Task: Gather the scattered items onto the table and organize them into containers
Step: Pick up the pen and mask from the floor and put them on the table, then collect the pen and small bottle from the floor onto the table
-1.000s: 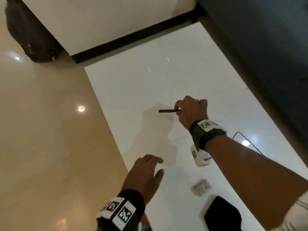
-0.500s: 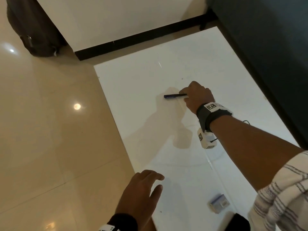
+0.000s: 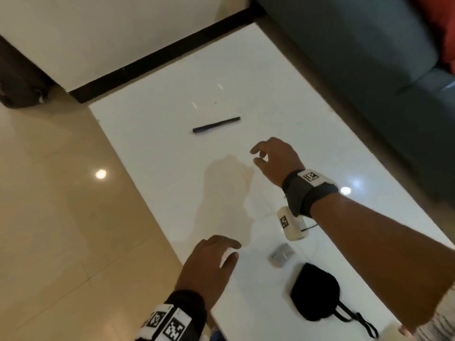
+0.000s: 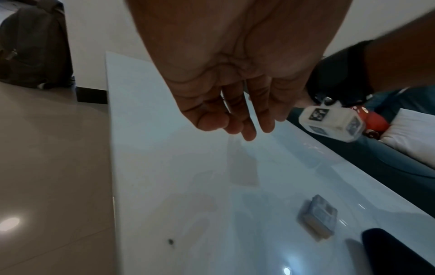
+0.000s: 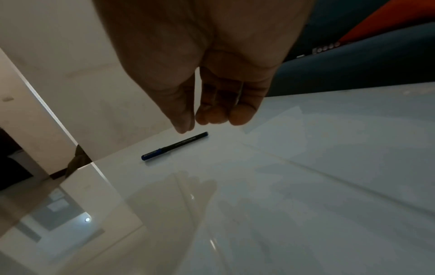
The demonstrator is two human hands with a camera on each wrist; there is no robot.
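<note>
A dark pen with a blue cap (image 3: 216, 125) (image 5: 174, 146) lies alone on the white table (image 3: 152, 148), beyond my right hand. My right hand (image 3: 267, 156) (image 5: 204, 119) hovers just short of the pen, fingers loosely curled and holding nothing. My left hand (image 3: 221, 252) (image 4: 237, 122) hangs relaxed over the table's near left edge, empty. A small grey box (image 3: 281, 254) (image 4: 316, 216) and a black pouch with a cord (image 3: 316, 295) (image 4: 395, 253) rest on the table near me.
Beige tiled floor (image 3: 61, 217) lies left of the table. A dark bag (image 3: 19, 82) stands against the white wall (image 3: 98, 33). A dark blue sofa (image 3: 369, 57) runs along the table's right side, with a red cushion (image 3: 440, 25) on it.
My right hand let go of the pen and drew back toward me; the pen now lies free on the table. My left hand stayed near the table's edge.
</note>
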